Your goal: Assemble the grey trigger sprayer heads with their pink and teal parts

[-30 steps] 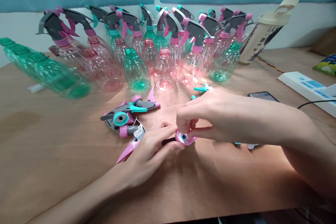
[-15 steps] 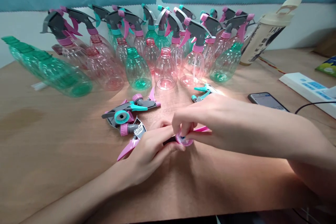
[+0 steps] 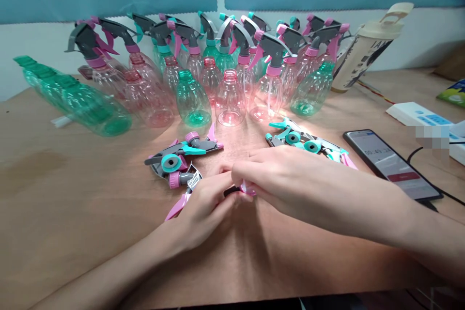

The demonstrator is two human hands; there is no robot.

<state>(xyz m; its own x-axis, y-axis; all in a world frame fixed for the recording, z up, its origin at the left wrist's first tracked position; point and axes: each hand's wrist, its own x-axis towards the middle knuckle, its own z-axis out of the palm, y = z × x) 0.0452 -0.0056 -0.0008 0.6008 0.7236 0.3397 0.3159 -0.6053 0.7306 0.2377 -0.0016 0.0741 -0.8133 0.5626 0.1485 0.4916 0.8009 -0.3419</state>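
Low over the table's middle, my left hand (image 3: 207,198) is closed around a trigger spray head (image 3: 231,190), whose dark grey body and pink collar (image 3: 250,191) show between my hands. My right hand (image 3: 278,174) bends over that collar with its fingers pressed together at the opening. A small whitish bit shows there, but the fingertips and what they pinch are mostly hidden. Loose grey spray heads with pink and teal parts (image 3: 170,162) lie beyond my left hand. More loose heads with teal collars (image 3: 312,146) lie behind my right hand.
Pink and green bottles (image 3: 230,101) stand in rows at the back, many with spray heads on. Green bottles (image 3: 90,106) lean at the left. At right are a phone (image 3: 394,162) showing a timer, a power strip (image 3: 410,114), cables and a cream tumbler (image 3: 370,53).
My right hand has turned and lowered over the pink collar, covering more of it. The right forearm has shifted down, uncovering the phone and the loose heads behind it. My left hand keeps its hold.
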